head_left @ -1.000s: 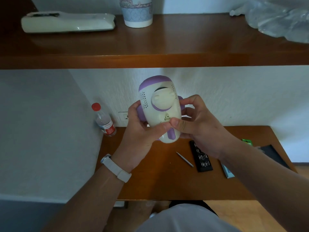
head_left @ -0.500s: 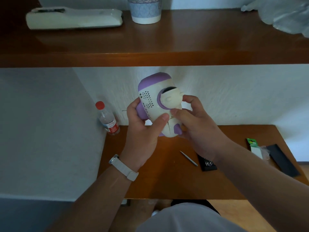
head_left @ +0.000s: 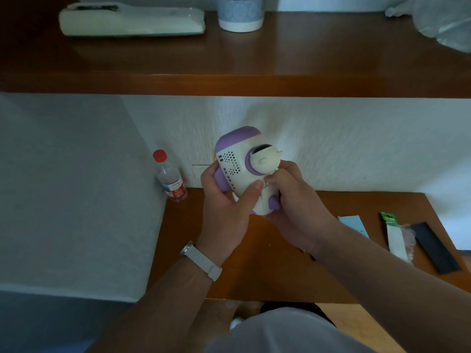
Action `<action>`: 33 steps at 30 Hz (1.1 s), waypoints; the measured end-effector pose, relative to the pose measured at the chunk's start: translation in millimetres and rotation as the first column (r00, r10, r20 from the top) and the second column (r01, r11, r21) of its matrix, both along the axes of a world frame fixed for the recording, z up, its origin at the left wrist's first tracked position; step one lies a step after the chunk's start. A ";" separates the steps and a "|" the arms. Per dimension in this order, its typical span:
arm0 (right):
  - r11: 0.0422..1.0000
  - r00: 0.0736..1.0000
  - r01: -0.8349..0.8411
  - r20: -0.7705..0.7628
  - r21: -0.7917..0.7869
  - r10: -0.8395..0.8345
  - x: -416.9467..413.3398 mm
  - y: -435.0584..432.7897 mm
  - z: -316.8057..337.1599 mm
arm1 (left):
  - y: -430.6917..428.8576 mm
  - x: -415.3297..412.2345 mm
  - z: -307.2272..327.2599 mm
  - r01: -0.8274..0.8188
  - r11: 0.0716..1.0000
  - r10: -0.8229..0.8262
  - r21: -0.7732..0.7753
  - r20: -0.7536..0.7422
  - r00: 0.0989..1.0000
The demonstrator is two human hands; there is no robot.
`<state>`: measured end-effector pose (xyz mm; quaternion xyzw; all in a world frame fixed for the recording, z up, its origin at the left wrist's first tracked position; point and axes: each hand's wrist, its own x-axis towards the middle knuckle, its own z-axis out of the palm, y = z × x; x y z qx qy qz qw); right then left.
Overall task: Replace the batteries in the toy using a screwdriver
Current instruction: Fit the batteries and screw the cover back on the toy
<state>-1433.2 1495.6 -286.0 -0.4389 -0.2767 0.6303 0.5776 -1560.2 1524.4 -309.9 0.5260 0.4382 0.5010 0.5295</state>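
Under a wooden shelf point(head_left: 229, 82), a brown worktop point(head_left: 280, 271) runs along a white wall. Raised above its back edge, the toy point(head_left: 239, 169) is gripped from both sides, its long axis near upright, purple cap away, feet toward the wrists. The left hand point(head_left: 224, 207) wraps its perforated side, thumb across the body. The right hand point(head_left: 295, 207) cups the lower half, its thumb meeting the left's. The toy has a cream shell, purple trim and a round protruding knob.

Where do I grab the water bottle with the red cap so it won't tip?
Probably wrap your fingers round the water bottle at its clear middle, above the red label. Come from the front right, over the desk: the grey wall is close on its left, the white wall behind, and its round, slim body suits a hand.
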 end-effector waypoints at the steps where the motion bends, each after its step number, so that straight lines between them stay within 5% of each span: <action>1: 1.000 1.000 0.000 -0.024 -0.007 -0.001 -0.5 0.3 -0.8 | -0.3 -0.1 -1.2 -0.007 1.000 0.007 0.001 -0.007 1.000; 12: 0.998 0.997 -0.063 -0.040 -0.032 0.061 -6.8 0.9 -5.7 | -2.9 -12.0 -7.0 0.025 0.998 -0.023 -0.050 0.037 0.999; 21: 0.991 0.972 -0.134 0.201 0.031 0.125 4.2 -4.8 -0.7 | -0.2 -17.1 -1.8 0.060 0.997 -0.056 -0.052 0.087 0.995; 33: 0.969 0.961 -0.219 0.194 0.111 0.195 31.6 -12.1 10.8 | 4.9 -15.6 8.3 0.179 0.983 -0.176 -0.035 0.076 0.982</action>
